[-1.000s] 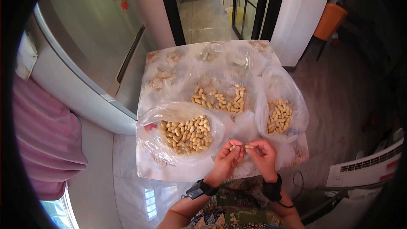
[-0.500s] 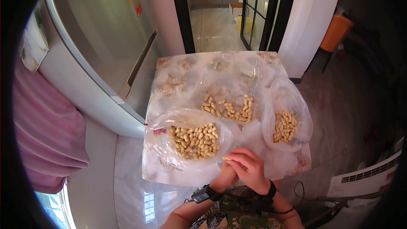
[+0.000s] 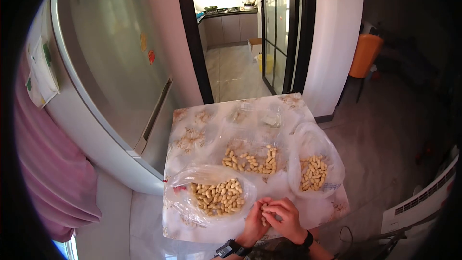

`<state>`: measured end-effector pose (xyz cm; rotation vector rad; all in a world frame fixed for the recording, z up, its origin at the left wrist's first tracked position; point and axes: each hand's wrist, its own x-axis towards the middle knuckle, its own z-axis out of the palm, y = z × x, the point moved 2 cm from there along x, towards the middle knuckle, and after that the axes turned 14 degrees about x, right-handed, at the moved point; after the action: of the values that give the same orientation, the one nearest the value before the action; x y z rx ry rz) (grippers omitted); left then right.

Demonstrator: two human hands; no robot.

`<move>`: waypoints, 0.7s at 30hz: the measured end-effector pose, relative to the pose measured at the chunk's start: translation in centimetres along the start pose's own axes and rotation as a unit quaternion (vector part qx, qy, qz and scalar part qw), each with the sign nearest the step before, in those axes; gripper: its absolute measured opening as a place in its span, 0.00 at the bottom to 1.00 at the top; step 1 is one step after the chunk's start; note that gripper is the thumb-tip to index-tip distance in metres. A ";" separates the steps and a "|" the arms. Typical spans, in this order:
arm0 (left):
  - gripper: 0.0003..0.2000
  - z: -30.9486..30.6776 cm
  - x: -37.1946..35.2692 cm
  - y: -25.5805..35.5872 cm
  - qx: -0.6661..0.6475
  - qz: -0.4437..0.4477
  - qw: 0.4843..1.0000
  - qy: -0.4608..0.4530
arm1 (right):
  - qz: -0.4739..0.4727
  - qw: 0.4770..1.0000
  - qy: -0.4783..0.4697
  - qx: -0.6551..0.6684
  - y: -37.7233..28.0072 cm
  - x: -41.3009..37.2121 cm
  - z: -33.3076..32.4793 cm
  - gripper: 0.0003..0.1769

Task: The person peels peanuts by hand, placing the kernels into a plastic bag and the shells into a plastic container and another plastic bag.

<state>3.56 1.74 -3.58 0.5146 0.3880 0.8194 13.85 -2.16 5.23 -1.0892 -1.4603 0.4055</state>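
**Peanut pinched in both hands at the near tabletop edge**

Handling: the peanut [image 3: 263,207] is judged very light, dry and stiff, with a brittle shell likely to crack under firm pressure. Its surface is expected to give good grip rather than slip. It is best taken at its two ends between thumb and fingertips, one hand to each end.

Appearance: a small, pale tan pod is seen, only partly, between the fingers. Finer surface detail is too small to make out.

Position and hands: the pod is held just above the near edge of the tabletop [image 3: 192,137], close to the body. The left hand [image 3: 252,226] and the right hand [image 3: 288,216] are drawn together, touching, with fingers curled inward and pinching the pod between them. The exact fingertip contact cannot be told.

Surroundings: just beside the left hand lies an open clear bag [image 3: 180,188] holding a heap of like pods. Beyond it, a loose pile [image 3: 250,161] is spread on clear plastic at mid-tabletop. A second bag [image 3: 308,139] with pods stands to the right, near the right hand. The tabletop is covered by a floral-patterned sheet. A dark wrist device [image 3: 230,249] is worn on the left wrist. A refrigerator [image 3: 106,82] stands to the left of the tabletop, with a pink curtain [image 3: 53,173] further left.
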 end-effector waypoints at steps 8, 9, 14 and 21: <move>0.28 0.3 0.2 0.0 0.027 -0.010 0.999 0.024 | -0.022 0.999 0.008 -0.049 0.5 -0.6 -0.6 0.14; 0.28 0.6 0.2 0.1 0.032 -0.008 0.999 0.023 | -0.001 0.999 0.010 -0.045 0.6 -0.7 -0.6 0.14; 0.30 0.3 0.4 0.0 0.051 -0.003 0.999 0.003 | 0.015 0.999 0.018 -0.029 0.4 -0.6 -0.9 0.15; 0.29 -0.7 0.3 -0.2 0.054 -0.029 0.998 0.016 | 0.029 0.999 0.022 -0.022 0.6 -0.9 -1.0 0.14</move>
<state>3.46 2.08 -4.31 0.5879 0.4770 0.7543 14.90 -2.95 4.49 -1.1703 -1.4072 0.3885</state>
